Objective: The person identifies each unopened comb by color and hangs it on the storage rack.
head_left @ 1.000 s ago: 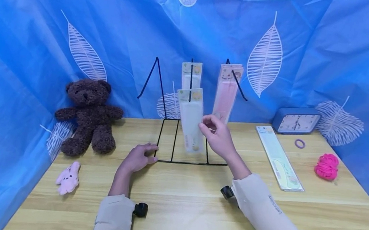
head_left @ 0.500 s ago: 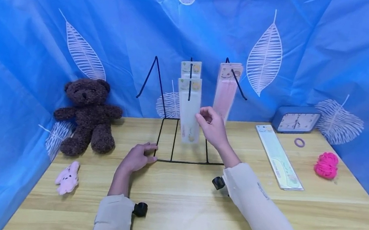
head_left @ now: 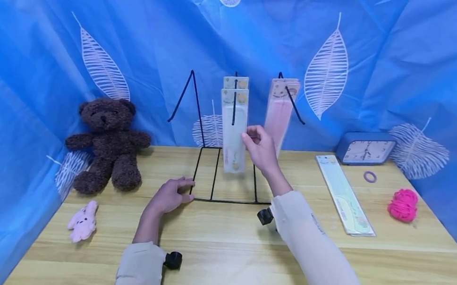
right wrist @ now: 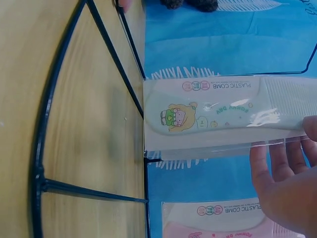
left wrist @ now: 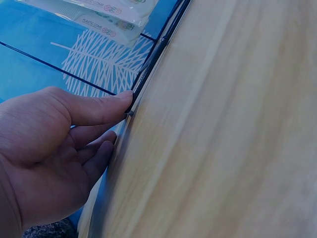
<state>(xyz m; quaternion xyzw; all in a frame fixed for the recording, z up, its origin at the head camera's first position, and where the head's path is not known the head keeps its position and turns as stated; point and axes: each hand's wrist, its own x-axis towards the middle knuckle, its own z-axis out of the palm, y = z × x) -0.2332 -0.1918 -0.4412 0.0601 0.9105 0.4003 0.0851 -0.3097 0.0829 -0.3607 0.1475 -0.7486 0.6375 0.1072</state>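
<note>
In the head view, my right hand [head_left: 262, 150] pinches the right edge of a packaged pale green plastic comb [head_left: 232, 136]. This comb hangs on the middle hook of a black wire rack [head_left: 214, 179], in front of another pale pack [head_left: 236, 82]. The right wrist view shows the comb's printed handle [right wrist: 183, 116] and my fingers behind its wrapper. My left hand [head_left: 168, 195] grips the rack's front left corner; in the left wrist view the thumb [left wrist: 106, 108] lies against the wire. Packaged pink combs [head_left: 280, 115] hang on the right hook.
A packaged pale comb [head_left: 346, 195] lies on the table to the right, near a blue clock [head_left: 366, 149], a purple ring [head_left: 370, 176] and pink yarn [head_left: 403, 205]. On the left are a brown teddy bear [head_left: 108, 142] and a small pink toy [head_left: 83, 221].
My right hand has moved up and away from me, sliding the front comb pack back along the middle hook towards the pack behind it. The left hand has stayed at the rack's corner.
</note>
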